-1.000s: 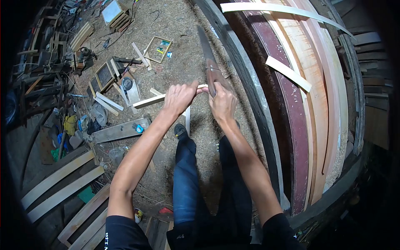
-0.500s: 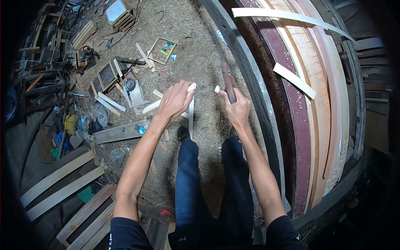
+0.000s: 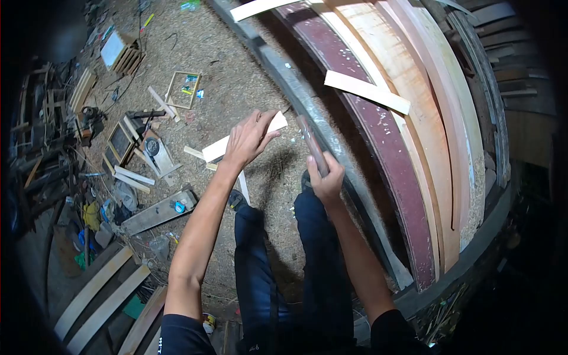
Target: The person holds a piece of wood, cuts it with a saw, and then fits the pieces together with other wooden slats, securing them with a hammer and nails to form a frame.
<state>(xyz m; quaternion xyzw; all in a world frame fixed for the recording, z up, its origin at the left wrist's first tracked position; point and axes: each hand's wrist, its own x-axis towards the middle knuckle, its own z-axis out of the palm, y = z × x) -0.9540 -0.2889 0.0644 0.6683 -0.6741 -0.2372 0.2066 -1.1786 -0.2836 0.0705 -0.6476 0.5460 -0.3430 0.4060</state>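
Observation:
A short pale wooden strip (image 3: pixel 216 149) runs under my left hand (image 3: pixel 246 141), which grips it from above, thumb stretched out towards the right. The strip's squared end shows past my fingers. My right hand (image 3: pixel 327 177) is closed round the brown wooden handle of a slim tool (image 3: pixel 310 141). Small metal rivets show on the handle, which points up and away from me. Its blade is too blurred to make out now. The tool's far end is close to the strip's right end, with a gap between them.
On my right, a dark beam (image 3: pixel 302 100) borders a long maroon board (image 3: pixel 378 136) and curved planks (image 3: pixel 408 77). A loose pale strip (image 3: pixel 367 92) lies across them. Wood shavings cover the ground (image 3: pixel 236 77). To the left lie a small frame (image 3: pixel 170 89), a grey plank (image 3: pixel 157 214) and scraps.
The view has turned to the right. A small wood piece at my right fingers is gone from them. The left-hand strip now shows its broad face; the tool stays in my right hand.

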